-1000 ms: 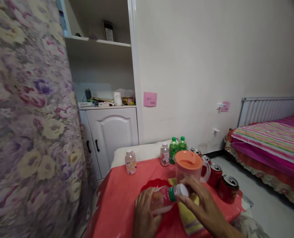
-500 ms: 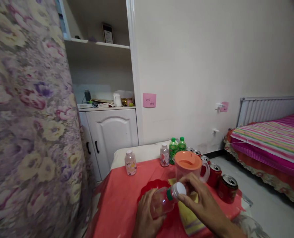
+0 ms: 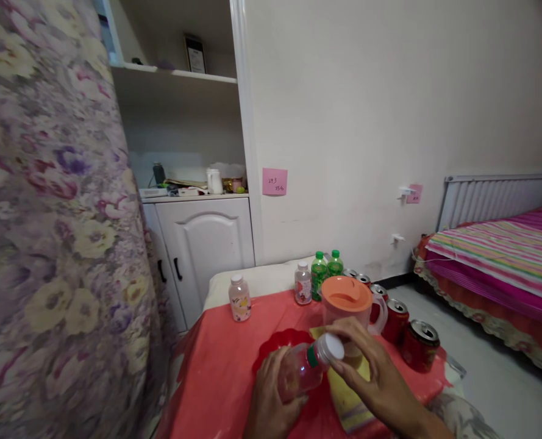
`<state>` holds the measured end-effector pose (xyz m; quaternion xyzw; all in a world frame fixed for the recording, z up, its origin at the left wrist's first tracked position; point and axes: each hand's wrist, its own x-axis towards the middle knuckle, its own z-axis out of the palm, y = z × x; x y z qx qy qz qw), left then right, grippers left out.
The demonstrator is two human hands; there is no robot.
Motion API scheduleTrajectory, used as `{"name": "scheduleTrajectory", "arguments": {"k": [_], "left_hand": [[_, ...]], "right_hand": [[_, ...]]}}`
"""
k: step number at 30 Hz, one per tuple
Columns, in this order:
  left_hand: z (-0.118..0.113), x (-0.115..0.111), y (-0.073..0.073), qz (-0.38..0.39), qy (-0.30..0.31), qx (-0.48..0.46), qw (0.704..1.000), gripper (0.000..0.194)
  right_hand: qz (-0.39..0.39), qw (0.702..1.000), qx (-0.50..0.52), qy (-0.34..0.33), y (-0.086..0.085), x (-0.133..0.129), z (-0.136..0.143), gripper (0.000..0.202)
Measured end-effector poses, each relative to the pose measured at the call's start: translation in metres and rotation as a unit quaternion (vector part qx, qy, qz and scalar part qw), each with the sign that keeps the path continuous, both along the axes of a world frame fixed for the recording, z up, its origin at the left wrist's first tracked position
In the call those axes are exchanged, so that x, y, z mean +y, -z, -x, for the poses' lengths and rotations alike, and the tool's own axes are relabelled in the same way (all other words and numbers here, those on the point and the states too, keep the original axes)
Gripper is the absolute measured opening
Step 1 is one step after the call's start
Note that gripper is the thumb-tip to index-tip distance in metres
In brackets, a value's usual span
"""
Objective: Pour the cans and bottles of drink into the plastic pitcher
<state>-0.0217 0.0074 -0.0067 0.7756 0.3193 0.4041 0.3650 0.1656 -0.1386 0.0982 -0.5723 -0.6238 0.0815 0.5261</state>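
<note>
A clear plastic bottle (image 3: 300, 373) with a green neck ring and a white cap (image 3: 330, 347) is tilted over the red tablecloth (image 3: 225, 360). My left hand (image 3: 271, 396) grips its body from below. My right hand (image 3: 366, 372) has its fingers closed around the cap. Just behind stands a clear pitcher with an orange lid (image 3: 346, 295). A red plate (image 3: 282, 338) lies under the bottle, and a yellow cloth (image 3: 350, 405) lies beneath my right wrist.
Two small pale bottles (image 3: 239, 297) (image 3: 303, 284), two green bottles (image 3: 319, 273) and several red cans (image 3: 417, 346) stand on the table. A floral curtain (image 3: 55, 244) fills the left. A white cabinet (image 3: 204, 244) stands behind, and a striped bed (image 3: 499, 256) lies at the right.
The bottle has tipped slightly more upright and my right hand has shifted on the cap. The view has dropped a little.
</note>
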Motion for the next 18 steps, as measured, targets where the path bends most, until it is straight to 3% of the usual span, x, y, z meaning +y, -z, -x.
{"name": "scheduleTrajectory", "arguments": {"k": [9,18], "left_hand": [[-0.0009,0.0016,0.0048,0.010,0.015,0.003,1.000,0.074],[0.0006,-0.0018,-0.0010,0.024,0.022,0.008,0.999,0.073]], "right_hand": [[0.025,0.998,0.061,-0.023,0.0047,0.0013,-0.0017,0.042],[0.007,0.999,0.040,-0.003,0.0001,0.0001,0.0002,0.030]]}}
